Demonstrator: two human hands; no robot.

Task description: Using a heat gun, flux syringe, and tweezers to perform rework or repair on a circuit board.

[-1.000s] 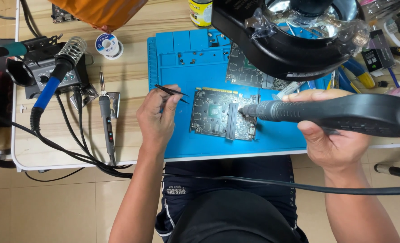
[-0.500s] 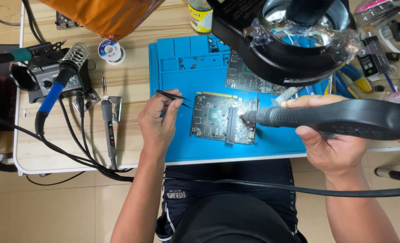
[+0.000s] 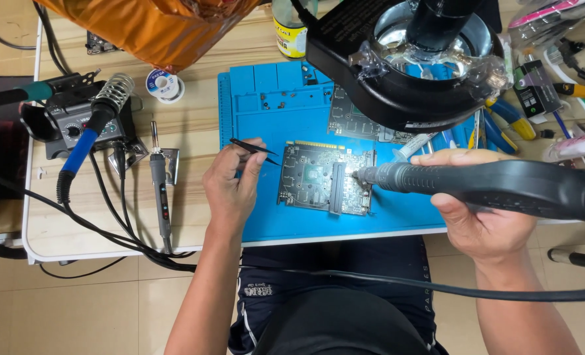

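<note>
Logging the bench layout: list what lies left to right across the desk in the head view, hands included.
Soldering station → solder spool → slim soldering iron → left hand holding tweezers → circuit board → hot-air handpiece in the right hand.

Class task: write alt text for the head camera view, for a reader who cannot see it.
A person's right hand aims a black hot-air tool at a circuit board on a blue mat. The left hand holds black tweezers beside the board.
</note>
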